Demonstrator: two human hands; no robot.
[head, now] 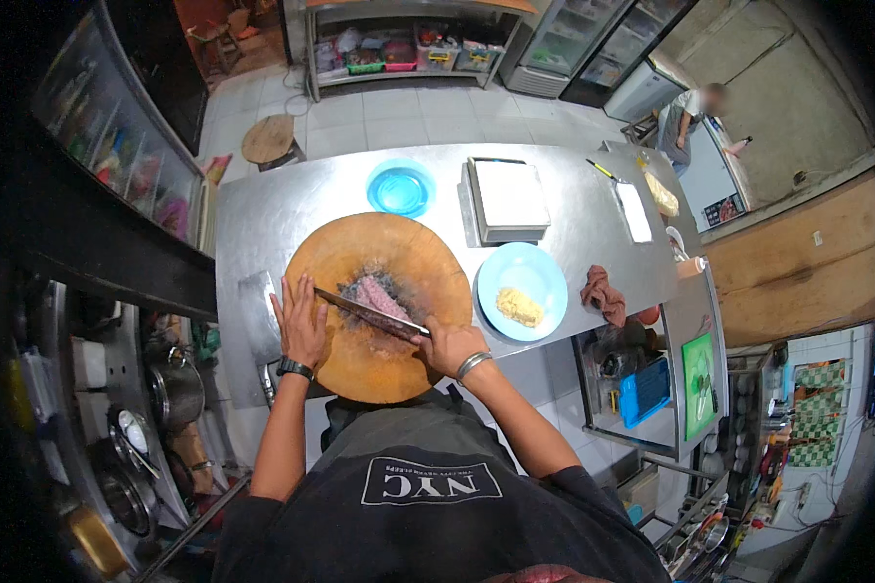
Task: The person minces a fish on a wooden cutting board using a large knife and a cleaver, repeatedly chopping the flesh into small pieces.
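Observation:
On a steel table lies a round wooden chopping board (437, 255), its middle darkened. Finely chopped pinkish food (379, 297), perhaps meat or onion, is heaped there, with the blade of a long knife (368, 312) lying across its near side. My right hand (452, 350) is closed round the knife's handle. My left hand (302, 324) rests at the board's left edge with its fingers apart, close to the knife's tip and holding nothing. To the right of the board, a light blue plate (522, 266) carries a lump of yellowish minced food (519, 307).
Behind the board stand a blue bowl (401, 191) and a kitchen scale (510, 200). A brown cloth (604, 295) lies right of the plate. Another knife (268, 302) lies left of the board. A green cutting board (689, 397) is at right; a person (678, 127) sits far back.

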